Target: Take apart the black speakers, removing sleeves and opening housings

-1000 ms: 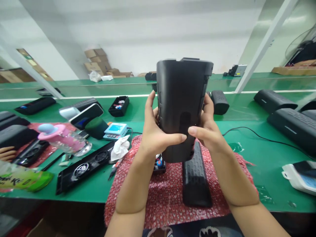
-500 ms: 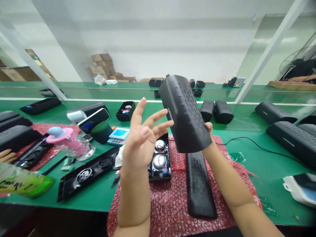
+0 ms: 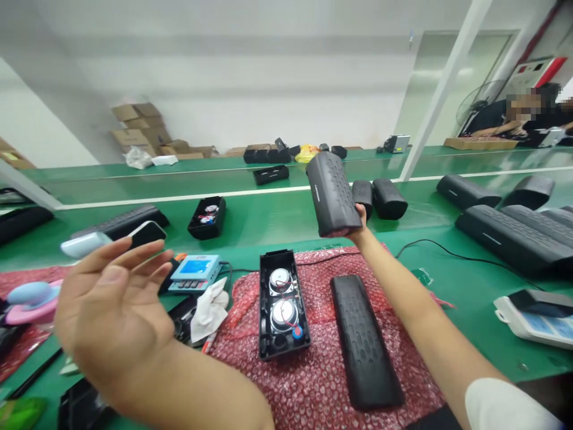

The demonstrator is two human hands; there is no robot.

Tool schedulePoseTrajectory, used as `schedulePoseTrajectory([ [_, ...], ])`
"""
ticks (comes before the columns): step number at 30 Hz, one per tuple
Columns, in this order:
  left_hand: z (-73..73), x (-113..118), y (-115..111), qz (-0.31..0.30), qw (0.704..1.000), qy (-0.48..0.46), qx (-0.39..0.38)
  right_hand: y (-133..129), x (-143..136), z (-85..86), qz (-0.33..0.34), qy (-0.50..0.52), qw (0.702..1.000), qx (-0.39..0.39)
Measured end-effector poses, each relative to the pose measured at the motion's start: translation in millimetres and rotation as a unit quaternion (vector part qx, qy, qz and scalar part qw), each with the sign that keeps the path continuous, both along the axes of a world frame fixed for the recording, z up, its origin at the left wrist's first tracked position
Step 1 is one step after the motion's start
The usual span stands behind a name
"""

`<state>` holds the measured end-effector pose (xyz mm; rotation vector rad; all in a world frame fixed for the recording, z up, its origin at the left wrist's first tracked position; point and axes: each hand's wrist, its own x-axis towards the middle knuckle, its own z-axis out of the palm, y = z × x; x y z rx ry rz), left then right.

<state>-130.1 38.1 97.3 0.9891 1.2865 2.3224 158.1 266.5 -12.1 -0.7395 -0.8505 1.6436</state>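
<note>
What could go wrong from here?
Slip: only the right hand holds the black speaker case, near its lower end; it could drop.
Exposed parts: the open housing shows bare drivers and thin wires, so something falling in might damage them.
Snag: the empty left hand is near the light-blue meter in view; a careless sweep might knock it.

Most of the right hand [image 3: 360,218] behind the black speaker [image 3: 335,194], green object [image 3: 22,413] cut off at lower left
</note>
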Motion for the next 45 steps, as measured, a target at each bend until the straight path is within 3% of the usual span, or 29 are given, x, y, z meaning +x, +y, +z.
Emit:
schedulePoseTrajectory([
  [4,-18.5,-23,25,-0.007,0.998,-0.05,-0.038,60,-17,9.7,-0.006,-0.058,0.996,-0.071],
  [8,-54.6,-46,72,-0.017,0.985,-0.037,-0.169,87,-36,0.2,-0.002,-0.169,0.975,-0.145],
  [10,-78.8,-53,95,-0.079,0.975,-0.017,-0.206,92,-37,-7.8,-0.004,-0.223,0.96,-0.167],
  [14,-133.0,-48,132,-0.184,0.967,-0.023,-0.173,100,-18,-13.0,-0.023,-0.312,0.929,-0.2],
  [17,-166.7,-35,152,-0.284,0.941,-0.034,-0.179,108,2,-2.9,-0.046,-0.365,0.908,-0.201],
  [19,-180.1,-28,161,-0.374,0.903,-0.026,-0.209,116,3,8.7,-0.064,-0.39,0.903,-0.17],
  [22,-187.4,-23,169,-0.497,0.832,-0.015,-0.245,131,-32,25.7,-0.09,-0.412,0.903,-0.089],
  [25,-188.9,-25,170,-0.552,0.793,-0.012,-0.259,144,-117,28.4,-0.058,-0.42,0.906,-0.01],
  [30,-193.3,-30,169,-0.571,0.776,-0.001,-0.267,140,-290,-10.2,0.132,-0.452,0.881,-0.039],
  [33,-195.1,-30,169,-0.57,0.774,0.011,-0.275,132,-353,-35.8,0.197,-0.462,0.862,-0.064],
  [36,-195.5,-30,171,-0.558,0.779,0.022,-0.285,133,-380,-50.3,0.215,-0.471,0.854,-0.059],
  [39,-194.7,-31,172,-0.56,0.776,0.026,-0.29,139,-384,-54.8,0.219,-0.467,0.856,-0.037],
  [42,-192.9,-33,172,-0.568,0.771,0.014,-0.288,140,-365,-51.2,0.23,-0.442,0.867,-0.026],
  [45,-191.3,-34,172,-0.571,0.77,0.003,-0.286,135,-319,-39.9,0.24,-0.398,0.885,-0.024],
])
